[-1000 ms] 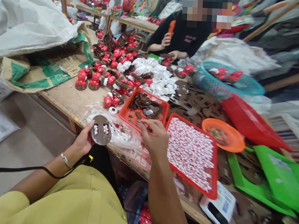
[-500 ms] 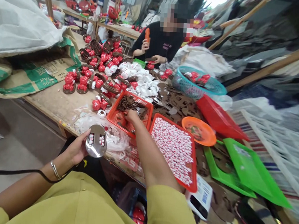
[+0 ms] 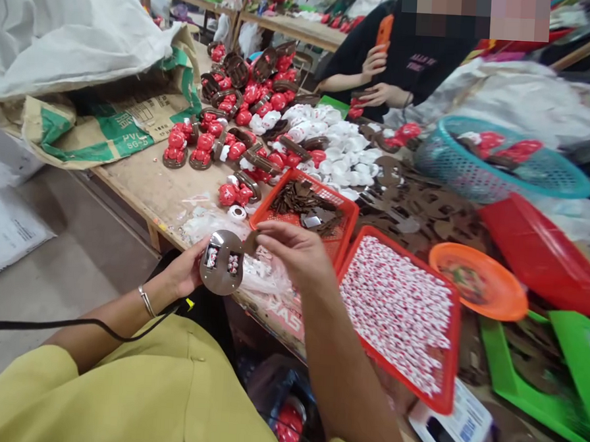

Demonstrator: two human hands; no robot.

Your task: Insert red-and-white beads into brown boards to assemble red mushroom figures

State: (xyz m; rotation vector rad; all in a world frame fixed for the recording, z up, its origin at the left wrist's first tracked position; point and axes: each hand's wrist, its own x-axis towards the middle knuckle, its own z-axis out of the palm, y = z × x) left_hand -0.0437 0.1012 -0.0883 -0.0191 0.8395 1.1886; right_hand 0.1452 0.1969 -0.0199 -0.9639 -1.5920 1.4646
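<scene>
My left hand (image 3: 189, 268) grips a round brown disc (image 3: 221, 280) by its left edge. Two cut-out slots in the disc show small white and red pieces. Just to its right, my right hand (image 3: 293, 250) pinches a small flat brown piece (image 3: 251, 243) between thumb and fingers, close to the disc's rim. Behind that hand stands a red-orange basket (image 3: 351, 214) with many thin brown strips (image 3: 296, 200) inside. A red tray (image 3: 445, 387) full of small white and red pieces (image 3: 394, 305) lies to the right of my forearm.
Red figures on brown bases (image 3: 204, 149) and white parts (image 3: 347, 164) are heaped across the table. A co-worker's hand (image 3: 374, 61) holds an orange tool (image 3: 384, 32) opposite me. A blue basket (image 3: 514, 186), an orange plate (image 3: 512, 308) and a green tray (image 3: 523, 398) stand to the right.
My right hand has come out of the red-orange basket with a small brown piece and moved to the disc. My left hand still holds the disc. The view has shifted.
</scene>
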